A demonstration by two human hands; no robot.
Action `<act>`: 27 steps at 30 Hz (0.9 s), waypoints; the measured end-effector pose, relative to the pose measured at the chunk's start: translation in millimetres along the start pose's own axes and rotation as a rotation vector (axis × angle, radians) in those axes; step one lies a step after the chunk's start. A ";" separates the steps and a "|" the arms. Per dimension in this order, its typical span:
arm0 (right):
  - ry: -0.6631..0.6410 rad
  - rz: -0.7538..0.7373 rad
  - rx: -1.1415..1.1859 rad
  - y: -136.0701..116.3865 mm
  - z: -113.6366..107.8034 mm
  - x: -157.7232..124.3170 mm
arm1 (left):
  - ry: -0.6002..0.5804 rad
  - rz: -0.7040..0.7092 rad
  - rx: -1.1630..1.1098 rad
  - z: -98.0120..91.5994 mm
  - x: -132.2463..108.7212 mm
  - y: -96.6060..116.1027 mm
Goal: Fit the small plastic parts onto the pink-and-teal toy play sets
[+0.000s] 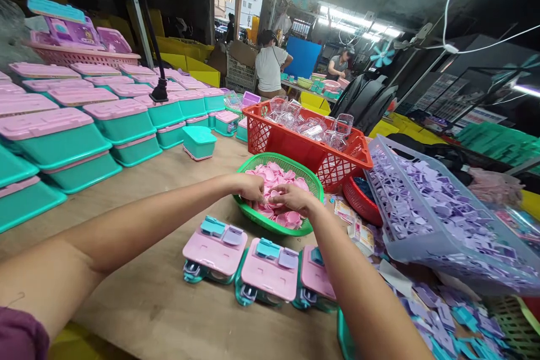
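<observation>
Both of my hands reach into a green mesh basket [317,179] heaped with small rounded pink plastic pieces [291,219]. My left hand [252,187] is closed, its bent fingertips down among the pieces; what it grips is hidden. From the other side, my right hand [294,198] curls its fingers and thumb around a pink piece near the middle of the heap. On my side of the basket stand three toy boxes in a row, a left box [215,253], a middle box [269,270] and a right box [316,278], with pink lids carrying small blue and purple parts. My right forearm partly covers the right box.
Stacked teal boxes with pink lids [118,118] fill the left. A red crate [287,140] of clear plastic parts stands behind the basket. A tilted translucent bin [422,202] of purple parts and loose purple and blue pieces [442,315] lie right. People work farther back.
</observation>
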State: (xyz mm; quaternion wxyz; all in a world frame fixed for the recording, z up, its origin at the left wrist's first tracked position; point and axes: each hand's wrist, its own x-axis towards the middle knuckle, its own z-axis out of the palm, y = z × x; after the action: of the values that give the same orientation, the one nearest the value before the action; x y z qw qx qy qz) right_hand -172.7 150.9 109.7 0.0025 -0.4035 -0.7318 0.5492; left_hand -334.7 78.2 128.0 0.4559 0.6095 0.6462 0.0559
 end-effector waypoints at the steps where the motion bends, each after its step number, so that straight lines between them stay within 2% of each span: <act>1: -0.013 0.014 0.060 -0.3 -0.5 -1.2 | -0.011 -0.003 -0.048 0.2 0.1 -0.9; 6: -0.051 0.005 0.268 -5.6 -3.5 -11.3 | -0.026 0.013 -0.257 -2.8 -5.6 -2.4; 11: -0.019 -0.118 0.334 -13.1 -8.8 -24.7 | 0.041 0.052 -0.389 -4.4 -13.1 5.7; 15: -0.002 -0.284 0.274 -15.4 -12.5 -34.5 | 0.096 0.072 -0.634 -0.3 -12.4 12.0; 18: 0.009 -0.380 0.180 -10.6 -15.5 -38.0 | 0.068 0.090 -0.823 4.2 -9.6 13.0; 22: 0.086 -0.365 0.147 -1.1 -19.7 -39.1 | 0.003 0.118 -0.966 9.3 -8.4 14.7; 27: 0.207 -0.389 0.060 1.4 -22.2 -36.5 | 0.045 0.118 -1.000 11.1 -9.7 24.6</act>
State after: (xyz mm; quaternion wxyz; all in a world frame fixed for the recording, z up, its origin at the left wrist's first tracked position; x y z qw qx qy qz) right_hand -137.3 147.1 133.4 0.1955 -0.3087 -0.7751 0.5155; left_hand -310.8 70.9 142.2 0.6740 0.3509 0.5144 0.3975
